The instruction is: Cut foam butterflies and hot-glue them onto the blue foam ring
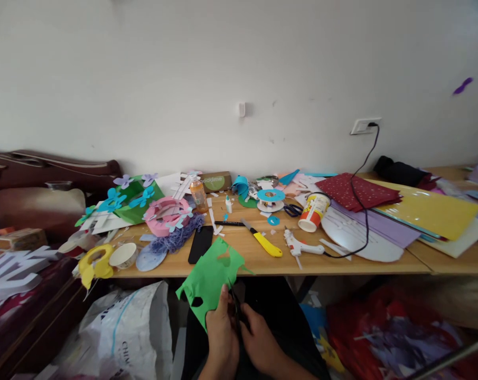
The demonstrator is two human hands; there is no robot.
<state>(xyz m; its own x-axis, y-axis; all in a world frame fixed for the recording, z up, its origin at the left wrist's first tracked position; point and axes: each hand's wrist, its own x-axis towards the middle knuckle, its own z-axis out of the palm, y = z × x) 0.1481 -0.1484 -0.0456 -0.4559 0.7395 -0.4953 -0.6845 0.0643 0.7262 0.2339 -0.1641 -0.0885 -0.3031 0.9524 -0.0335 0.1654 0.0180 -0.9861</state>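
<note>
A green sheet [213,274], like paper or thin foam, has ragged cut edges and holes. My left hand [222,332] pinches its lower right part, thumb on top. Dark scissors [236,306] are in my right hand [258,338], their blades at the sheet's right edge beside my left thumb. Both hands are over my lap, just in front of the table edge. Nearest on the table are a black phone [201,244] and a yellow-handled utility knife [264,243]. My right fingers partly hide the scissor handles.
On the table [231,266] lie a corded glue gun [302,245], a tilted paper cup [314,211], a pink ring [168,216], a bottle [199,195] and coloured sheets [429,206]. A black cord [367,211] runs to the wall socket [365,125]. A white bag [131,332] stands below left.
</note>
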